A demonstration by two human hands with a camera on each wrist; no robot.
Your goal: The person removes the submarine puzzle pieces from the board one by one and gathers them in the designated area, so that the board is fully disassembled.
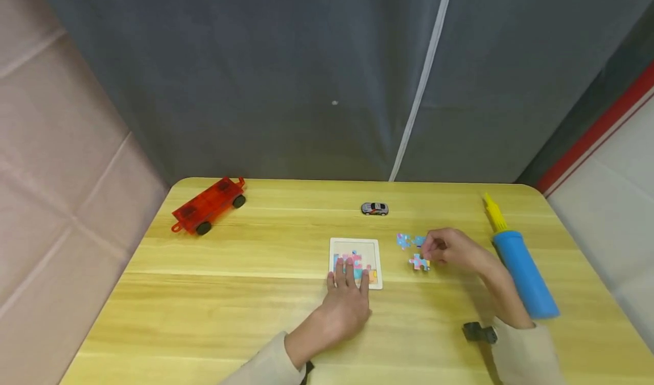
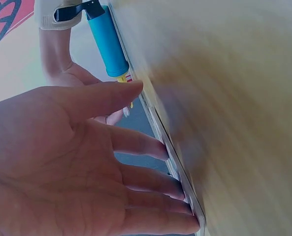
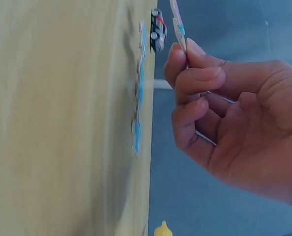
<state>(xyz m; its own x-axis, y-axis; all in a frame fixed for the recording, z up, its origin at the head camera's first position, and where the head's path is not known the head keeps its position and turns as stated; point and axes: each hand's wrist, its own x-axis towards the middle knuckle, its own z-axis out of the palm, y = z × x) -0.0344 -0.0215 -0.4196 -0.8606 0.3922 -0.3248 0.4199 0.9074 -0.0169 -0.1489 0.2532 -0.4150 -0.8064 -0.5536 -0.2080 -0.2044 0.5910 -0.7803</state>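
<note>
My left hand [image 1: 347, 308] rests with straight fingers on a small pale puzzle tray [image 1: 355, 241], and several joined pink, blue and orange puzzle pieces [image 1: 356, 257] show in it around the fingertips. The palm [image 2: 62, 162] faces the camera in the left wrist view, fingertips at the tray's edge. Right of the tray, my right hand [image 1: 452, 250] pinches a puzzle piece [image 3: 179, 29] between thumb and forefinger, the other fingers curled. Loose blue and pink puzzle pieces [image 1: 403, 241] lie on the table beside that hand, and they appear edge-on as a row [image 3: 139, 93] in the right wrist view.
A silver toy car [image 1: 374, 209] stands behind the tray. At the back left is a red see-through wheeled toy [image 1: 209, 205]. A blue hand pump [image 1: 526, 274] with a yellow nozzle [image 1: 494, 210] lies along the right side of the wooden table [image 1: 204, 317].
</note>
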